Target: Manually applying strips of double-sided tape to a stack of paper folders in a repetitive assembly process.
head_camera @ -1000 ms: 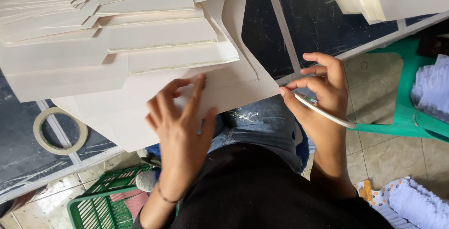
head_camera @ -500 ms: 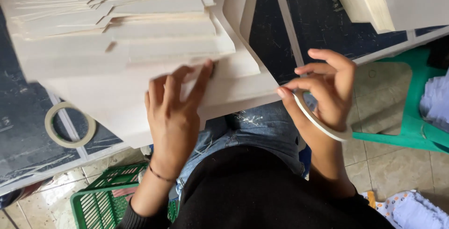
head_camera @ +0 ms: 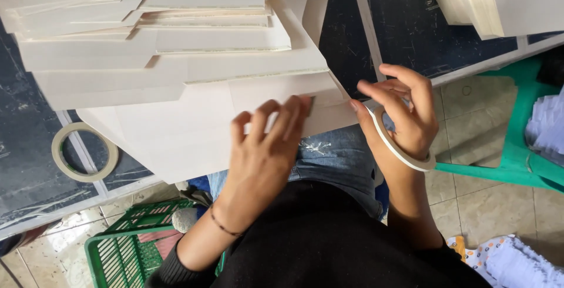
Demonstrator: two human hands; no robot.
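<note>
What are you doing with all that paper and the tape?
A person is sitting at a dark table piled with pale folded paper sheets. The left hand presses flat on the front sheet, its fingers near the sheet's edge. The right hand wears a roll of tape around it like a bracelet, with its fingers pinched close to the sheet's corner. Another tape roll lies on the table, and a green basket sits on the floor.
</note>
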